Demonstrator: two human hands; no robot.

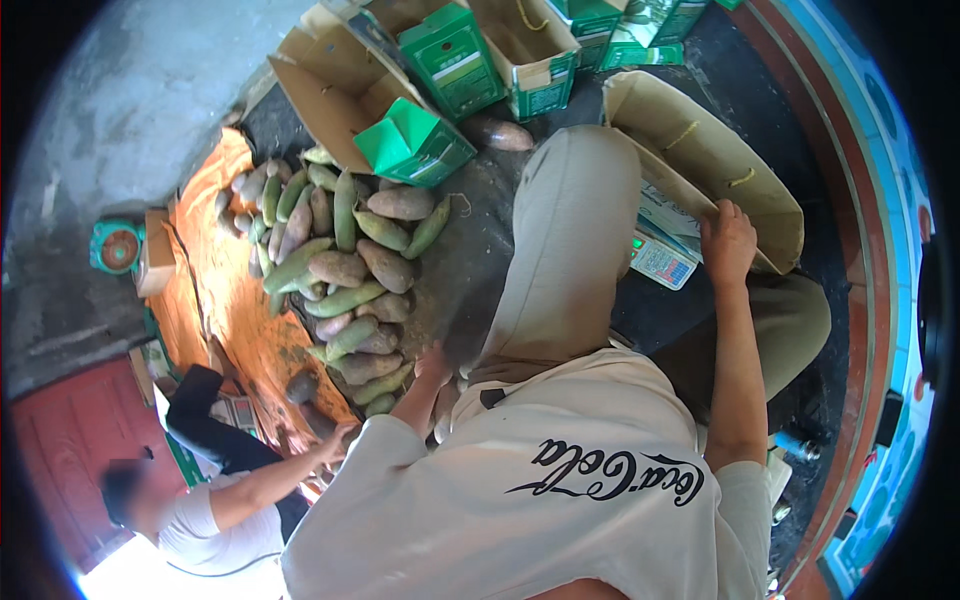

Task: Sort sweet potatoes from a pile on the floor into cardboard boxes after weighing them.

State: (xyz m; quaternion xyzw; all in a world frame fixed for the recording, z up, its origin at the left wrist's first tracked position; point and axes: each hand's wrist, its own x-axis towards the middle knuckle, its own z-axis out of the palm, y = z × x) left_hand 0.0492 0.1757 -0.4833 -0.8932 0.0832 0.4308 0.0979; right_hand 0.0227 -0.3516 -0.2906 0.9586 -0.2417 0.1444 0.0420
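My right hand [730, 240] is closed on the near edge of an open cardboard box [755, 205], its fingers hooked over the wall. The box has yellow rope handles. Beside that hand is a digital scale [664, 266] with a keypad and a small lit display, partly hidden by the box. Down by my thigh, at the near edge of a heap of long green and brownish root vegetables [345, 215], is my left hand [433, 368]. It is blurred, and its fingers do not show clearly.
More green-printed cartons [455, 62] stand along the far side, some with flaps up. An orange sheet [215, 265] lies left of the heap. Another person [230, 510] reaches toward the vegetables at lower left. A round green device [117, 246] stands by the wall.
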